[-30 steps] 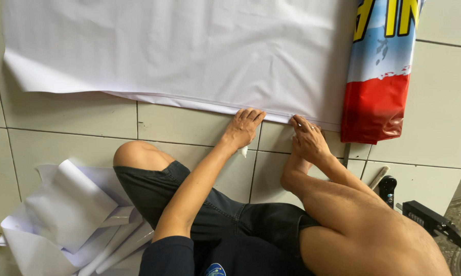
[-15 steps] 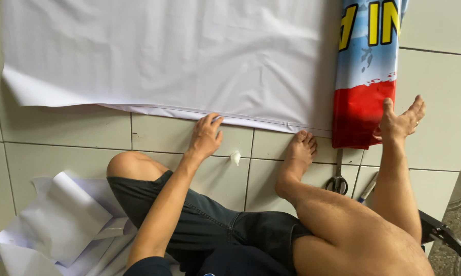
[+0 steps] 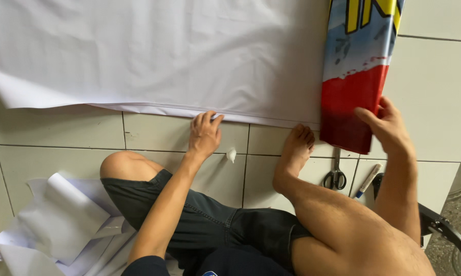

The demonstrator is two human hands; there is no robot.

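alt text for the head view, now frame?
Seated on a tiled floor, a person presses the left hand on a white sheet's edge while the right hand grips a colourful printed banner; scissors lie nearby.

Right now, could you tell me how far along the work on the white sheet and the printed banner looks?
Done: the white sheet lies spread flat on the tiled floor, and offcuts are piled aside. In hand: the left hand presses the sheet's near edge, the right hand grips the printed banner. Left: the scissors and pen lie untouched.
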